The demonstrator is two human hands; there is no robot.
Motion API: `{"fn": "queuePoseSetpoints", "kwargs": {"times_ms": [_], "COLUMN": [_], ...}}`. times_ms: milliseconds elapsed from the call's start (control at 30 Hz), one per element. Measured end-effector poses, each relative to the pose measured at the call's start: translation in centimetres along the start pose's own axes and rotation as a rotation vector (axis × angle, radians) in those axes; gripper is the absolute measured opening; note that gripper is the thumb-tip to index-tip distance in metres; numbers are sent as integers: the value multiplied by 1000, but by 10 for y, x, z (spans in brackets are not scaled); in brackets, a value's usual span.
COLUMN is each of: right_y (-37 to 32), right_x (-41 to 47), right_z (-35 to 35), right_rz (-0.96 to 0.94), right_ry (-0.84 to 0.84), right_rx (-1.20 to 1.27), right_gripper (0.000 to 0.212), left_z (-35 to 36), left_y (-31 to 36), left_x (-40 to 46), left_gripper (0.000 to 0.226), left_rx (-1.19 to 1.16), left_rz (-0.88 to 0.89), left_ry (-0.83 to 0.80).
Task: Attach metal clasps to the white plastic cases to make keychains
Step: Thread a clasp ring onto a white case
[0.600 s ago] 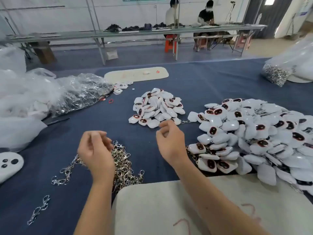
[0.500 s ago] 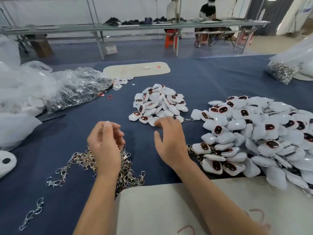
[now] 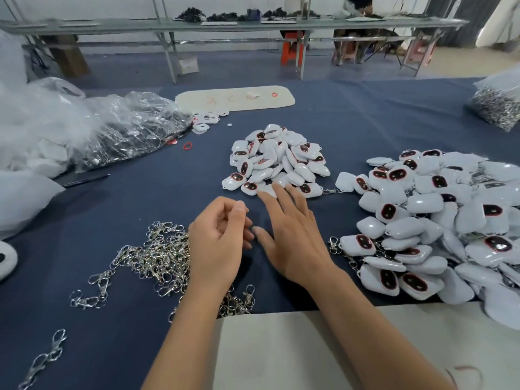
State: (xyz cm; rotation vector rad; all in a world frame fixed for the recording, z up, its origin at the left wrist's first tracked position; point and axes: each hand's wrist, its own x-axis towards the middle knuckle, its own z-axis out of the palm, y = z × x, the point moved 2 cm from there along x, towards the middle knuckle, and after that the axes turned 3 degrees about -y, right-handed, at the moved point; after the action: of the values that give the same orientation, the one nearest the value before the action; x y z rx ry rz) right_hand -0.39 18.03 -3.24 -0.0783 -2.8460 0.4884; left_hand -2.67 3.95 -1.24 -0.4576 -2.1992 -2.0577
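Both hands nearer, right hand [image 3: 292, 235] now reaching small case pile [image 3: 277, 161]

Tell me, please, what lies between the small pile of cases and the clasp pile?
In the head view, only bare blue cloth and both hands: left, right.

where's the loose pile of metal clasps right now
In the head view the pile of metal clasps lies on the blue table, lower left of centre, partly under the left hand.

The setting was an assembly workshop: heaped white cases [image 3: 439, 220], loose metal clasps [image 3: 157, 254] on a cloth-covered surface [image 3: 140, 192], and long workbenches [image 3: 225, 25] behind.
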Motion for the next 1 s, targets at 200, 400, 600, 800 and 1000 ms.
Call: {"fn": "queuePoseSetpoints", "kwargs": {"times_ms": [200, 400, 600, 800, 1000], "right_y": [-4, -2, 1, 0, 1], "right_x": [1, 27, 27, 26, 8], "right_z": [-8, -8, -3, -1, -9], "right_rz": [27, -14, -14, 1, 140], "right_ry": [122, 43, 82, 71, 250], "right_rx": [-3, -85, 5, -32, 642], "right_gripper": [47, 49, 50, 47, 10], "left_z": [-1, 0, -1, -3, -7], "left_y": [-7, -7, -6, -7, -5], "left_x": [2, 2, 0, 1, 5], "left_gripper": [20, 19, 19, 18, 8], "left_rx": [166, 212, 160, 125, 141], "left_rz": [-14, -24, -21, -41, -44], "left_ry": [8, 8, 35, 42, -34]}}
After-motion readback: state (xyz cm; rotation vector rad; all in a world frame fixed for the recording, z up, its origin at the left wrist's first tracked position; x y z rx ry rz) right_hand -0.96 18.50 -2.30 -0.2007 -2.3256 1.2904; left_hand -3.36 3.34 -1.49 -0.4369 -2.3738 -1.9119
